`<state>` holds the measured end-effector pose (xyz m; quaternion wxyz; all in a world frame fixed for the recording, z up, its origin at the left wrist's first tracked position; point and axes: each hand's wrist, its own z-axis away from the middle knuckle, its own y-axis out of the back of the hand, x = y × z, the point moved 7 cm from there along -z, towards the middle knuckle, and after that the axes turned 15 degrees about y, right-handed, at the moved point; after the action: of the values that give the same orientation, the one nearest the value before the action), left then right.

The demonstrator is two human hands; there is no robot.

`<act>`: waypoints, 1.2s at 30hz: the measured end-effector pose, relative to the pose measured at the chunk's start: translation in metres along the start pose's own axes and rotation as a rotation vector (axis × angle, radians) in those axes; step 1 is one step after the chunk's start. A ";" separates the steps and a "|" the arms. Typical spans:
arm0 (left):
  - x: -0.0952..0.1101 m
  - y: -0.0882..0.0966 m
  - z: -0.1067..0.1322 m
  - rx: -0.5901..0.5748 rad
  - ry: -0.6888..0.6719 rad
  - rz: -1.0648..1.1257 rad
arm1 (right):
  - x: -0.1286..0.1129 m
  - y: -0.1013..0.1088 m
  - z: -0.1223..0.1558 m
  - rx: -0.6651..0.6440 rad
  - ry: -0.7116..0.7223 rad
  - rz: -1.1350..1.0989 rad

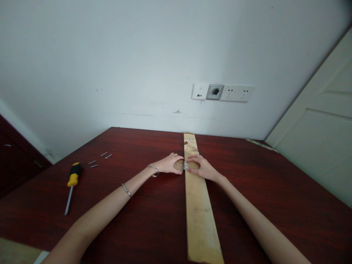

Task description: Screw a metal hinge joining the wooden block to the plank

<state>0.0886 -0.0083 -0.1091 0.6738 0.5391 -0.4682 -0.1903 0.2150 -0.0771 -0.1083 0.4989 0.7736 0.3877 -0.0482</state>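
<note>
A pale wooden board [200,212] lies lengthwise on the table, from near me toward the wall. Across its left edge sits a small silver metal hinge [186,165], between two small tan pieces that look like wood. My left hand [169,163] curls thumb and fingers around the left tan piece [179,166], which shows a few dark dots. On the other side, my right hand [205,167] holds the right tan piece [194,165] between thumb and fingers, over the board. How the hinge is fastened is too small to tell.
A yellow and black screwdriver [73,178] lies on the dark red table [132,231] at the left. Several screws or nails [94,166] are scattered beyond it. Wall sockets [222,93] are above the far edge; a white door [321,121] stands at the right.
</note>
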 end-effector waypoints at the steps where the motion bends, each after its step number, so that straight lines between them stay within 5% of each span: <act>1: 0.000 0.000 0.000 0.000 -0.001 -0.003 | 0.000 0.000 0.000 -0.004 0.000 -0.001; 36: 0.005 -0.002 0.000 0.047 -0.013 0.045 | -0.002 0.000 0.000 0.006 -0.007 0.015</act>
<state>0.0915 -0.0132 -0.1088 0.6620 0.5429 -0.4889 -0.1673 0.2133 -0.0779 -0.1070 0.4982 0.7778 0.3801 -0.0487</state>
